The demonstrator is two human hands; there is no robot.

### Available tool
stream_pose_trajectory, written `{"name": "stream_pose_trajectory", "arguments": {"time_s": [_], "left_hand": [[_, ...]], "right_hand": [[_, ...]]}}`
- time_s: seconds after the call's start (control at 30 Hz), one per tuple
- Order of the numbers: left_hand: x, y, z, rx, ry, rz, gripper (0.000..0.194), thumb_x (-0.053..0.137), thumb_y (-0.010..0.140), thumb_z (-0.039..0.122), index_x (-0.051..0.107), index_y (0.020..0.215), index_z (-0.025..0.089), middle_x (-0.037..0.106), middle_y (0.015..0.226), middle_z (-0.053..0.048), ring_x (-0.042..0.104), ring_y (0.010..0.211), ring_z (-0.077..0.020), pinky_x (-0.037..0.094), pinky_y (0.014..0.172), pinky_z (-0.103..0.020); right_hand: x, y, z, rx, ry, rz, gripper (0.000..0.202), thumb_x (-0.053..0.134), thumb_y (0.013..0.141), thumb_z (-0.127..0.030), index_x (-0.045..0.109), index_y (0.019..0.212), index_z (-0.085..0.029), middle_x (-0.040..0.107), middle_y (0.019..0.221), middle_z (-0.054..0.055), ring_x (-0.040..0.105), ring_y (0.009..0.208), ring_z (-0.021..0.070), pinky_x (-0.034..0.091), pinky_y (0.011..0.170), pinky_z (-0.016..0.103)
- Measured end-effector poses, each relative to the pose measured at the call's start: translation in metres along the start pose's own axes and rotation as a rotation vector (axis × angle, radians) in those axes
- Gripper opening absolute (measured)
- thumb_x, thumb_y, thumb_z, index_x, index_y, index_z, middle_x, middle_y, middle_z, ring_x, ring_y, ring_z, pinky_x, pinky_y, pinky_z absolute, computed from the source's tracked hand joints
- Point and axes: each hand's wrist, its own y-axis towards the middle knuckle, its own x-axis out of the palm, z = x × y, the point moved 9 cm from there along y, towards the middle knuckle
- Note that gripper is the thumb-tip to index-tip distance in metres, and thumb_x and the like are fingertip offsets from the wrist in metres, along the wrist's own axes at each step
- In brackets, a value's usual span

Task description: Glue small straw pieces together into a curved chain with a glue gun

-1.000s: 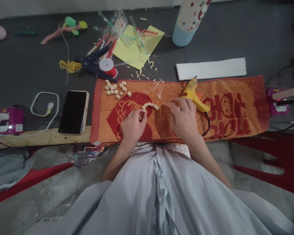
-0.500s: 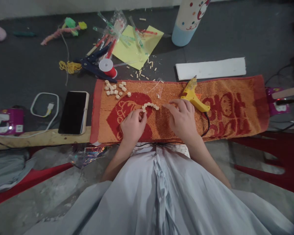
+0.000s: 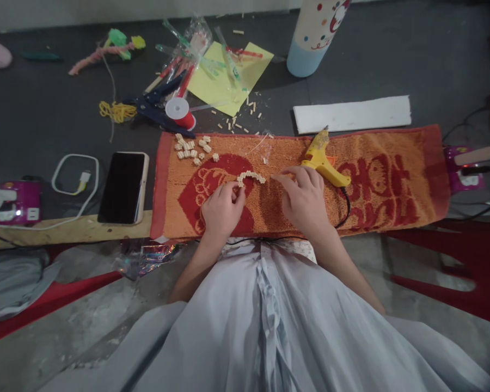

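Observation:
A curved strip of small pale wooden pieces arches over the orange and red towel. My left hand pinches its left end between thumb and fingertips. My right hand hovers by the strip's right end, apart from it, with its fingers spread and nothing visible in them. Just behind that hand lies a yellow hot glue gun, its nozzle pointing away from me. A cluster of little wooden bundles sits at the towel's far left, and one single bit lies beyond the strip.
Beyond the towel are dark blue pliers, a red thread spool, yellow paper with stick scraps, a white bar and a tumbler. To the left lie a phone and a white cable.

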Motion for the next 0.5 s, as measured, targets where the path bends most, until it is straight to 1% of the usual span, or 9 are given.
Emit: {"name": "stream_pose_trajectory", "arguments": {"time_s": [0.5], "left_hand": [[0.0006,0.0001,-0.0007,-0.005,-0.009,-0.007,0.016,0.062,0.090,0.034,0.071,0.096,0.022,0.069,0.072,0.000,0.065,0.071,-0.0162,0.042,0.066,-0.026]], "right_hand": [[0.0004,0.0003,-0.0009,0.005,-0.024,-0.018,0.040,0.045,0.090,-0.010,0.066,0.122,-0.022,0.062,0.123,0.011,0.047,0.117,0.0283,0.039,0.102,0.046]]}}
